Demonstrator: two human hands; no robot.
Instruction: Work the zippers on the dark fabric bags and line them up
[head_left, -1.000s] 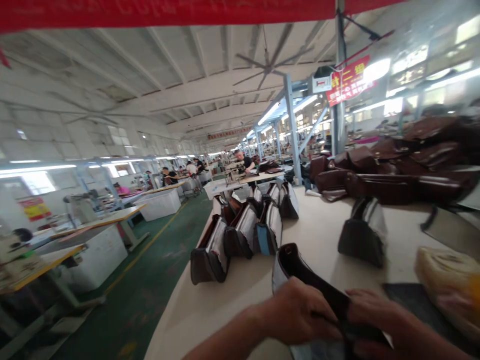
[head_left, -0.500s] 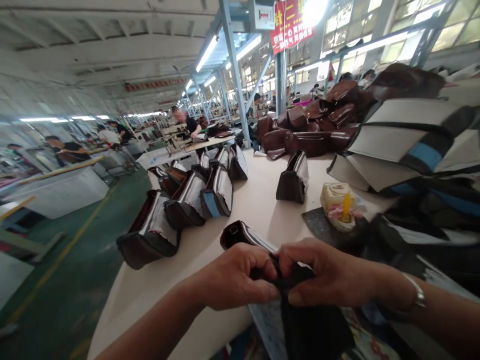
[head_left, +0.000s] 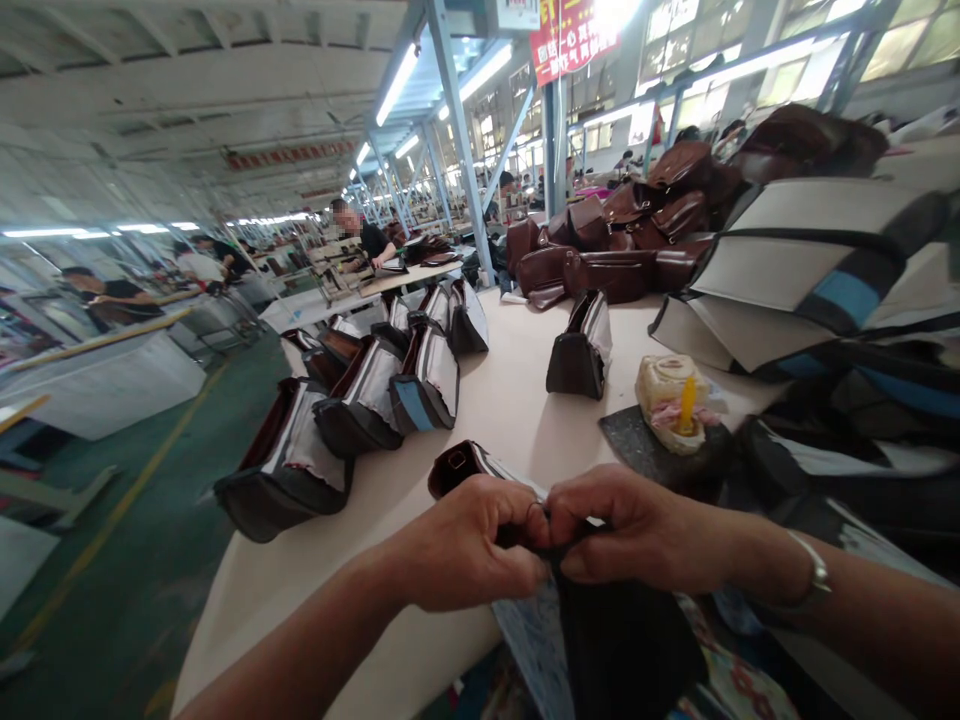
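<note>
The left hand (head_left: 469, 545) and right hand (head_left: 637, 530) meet at the near edge of the surface (head_left: 480, 420), each grip pressed together, pinching the top edge of a dark bag (head_left: 622, 640). The bag hangs over that edge, held up close where both hands can reach it. Farther along the surface, a row of bags (head_left: 360, 400) stands open, pale linings (head_left: 300, 445) showing, with nothing visible inside; a pile of brown bags (head_left: 607, 275) lies beyond.

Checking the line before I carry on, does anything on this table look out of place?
One dark brown bag stands alone on the table, apart from the row of similar bags along the aisle side, so it looks out of line.
</note>
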